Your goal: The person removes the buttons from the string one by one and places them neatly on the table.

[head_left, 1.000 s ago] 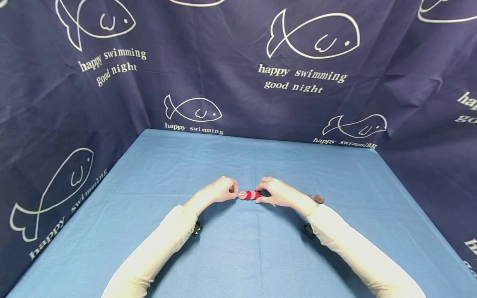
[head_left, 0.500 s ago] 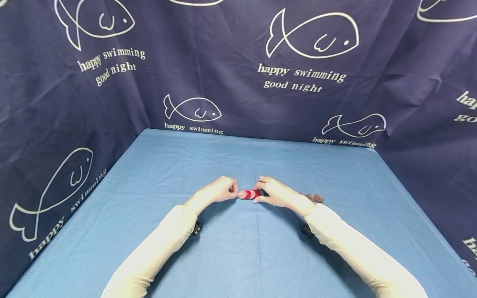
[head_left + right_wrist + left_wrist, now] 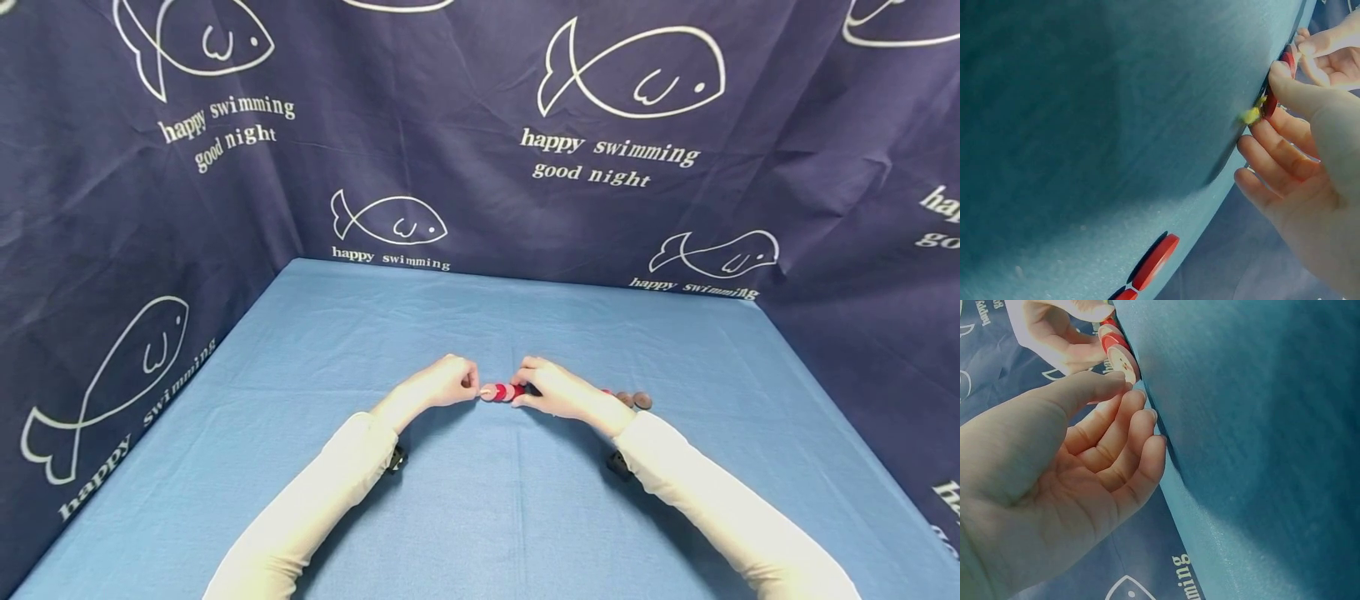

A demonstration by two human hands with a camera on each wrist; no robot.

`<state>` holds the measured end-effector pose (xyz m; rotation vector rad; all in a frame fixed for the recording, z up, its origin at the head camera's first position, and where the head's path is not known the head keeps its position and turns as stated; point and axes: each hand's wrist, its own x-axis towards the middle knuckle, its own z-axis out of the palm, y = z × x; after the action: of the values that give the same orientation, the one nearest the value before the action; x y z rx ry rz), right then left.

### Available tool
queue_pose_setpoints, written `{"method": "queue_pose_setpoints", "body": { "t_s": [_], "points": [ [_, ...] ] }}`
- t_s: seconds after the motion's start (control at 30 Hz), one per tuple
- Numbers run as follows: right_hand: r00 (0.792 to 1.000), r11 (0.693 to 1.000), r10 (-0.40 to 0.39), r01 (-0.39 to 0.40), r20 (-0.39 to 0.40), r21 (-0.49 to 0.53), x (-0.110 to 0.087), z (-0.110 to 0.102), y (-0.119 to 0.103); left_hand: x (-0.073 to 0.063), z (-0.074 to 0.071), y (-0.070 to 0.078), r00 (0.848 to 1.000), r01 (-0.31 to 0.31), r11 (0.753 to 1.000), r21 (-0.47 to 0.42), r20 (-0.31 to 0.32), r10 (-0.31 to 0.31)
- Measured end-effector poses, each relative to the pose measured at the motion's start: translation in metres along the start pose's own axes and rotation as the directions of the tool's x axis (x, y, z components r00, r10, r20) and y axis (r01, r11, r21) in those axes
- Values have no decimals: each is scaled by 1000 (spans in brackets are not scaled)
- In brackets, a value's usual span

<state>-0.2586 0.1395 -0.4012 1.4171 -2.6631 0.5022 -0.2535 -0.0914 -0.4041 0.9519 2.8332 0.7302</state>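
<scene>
A short row of overlapping red and pink discs (image 3: pixel 498 392) lies on the blue cloth between the two hands. The leftmost pink disc (image 3: pixel 1124 364) carries small dark marks. My left hand (image 3: pixel 448 382) pinches a small pale bit at that end between thumb and forefinger; its other fingers curl in loosely. At the opposite end, my right hand (image 3: pixel 558 389) grips the last red disc (image 3: pixel 1270 102) between thumb and fingers. A blurred yellow piece (image 3: pixel 1251 115) sticks out beside that disc. Fingers partly hide the right end of the row.
Two brownish discs (image 3: pixel 642 401) and a bit of red (image 3: pixel 605 391) show behind the right forearm. In the right wrist view, a red disc (image 3: pixel 1155 261) lies on the blue cloth (image 3: pixel 450 517). Dark fish-print curtains (image 3: pixel 480 150) stand around the table.
My right hand has shifted slightly left, and a bit of red beyond its forearm has come into view. The left hand stays in place. The last half second shows hardly any movement.
</scene>
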Motion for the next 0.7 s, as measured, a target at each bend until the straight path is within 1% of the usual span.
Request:
{"method": "queue_pose_setpoints", "body": {
  "t_s": [0.17, 0.37, 0.53, 0.7],
  "points": [
    [1000, 1000, -7, 7, 0, -5, 0, 1, 2, 1, 0, -1, 1000, 8, 1000, 9, 6, -8],
    [1000, 1000, 2, -2, 8, -8, 0, -3, 1, 2, -1, 0, 1000, 14, 1000, 5, 9, -14],
    [999, 1000, 22, -22, 31, -1, 0, -4, 1, 1, -1, 2, 1000, 22, 1000, 0, 7, -22],
    [998, 999, 40, -41, 44, 18, -2, -5, 1, 0, 0, 2, 999, 46, 999, -5, 19, -46]
  ]
}}
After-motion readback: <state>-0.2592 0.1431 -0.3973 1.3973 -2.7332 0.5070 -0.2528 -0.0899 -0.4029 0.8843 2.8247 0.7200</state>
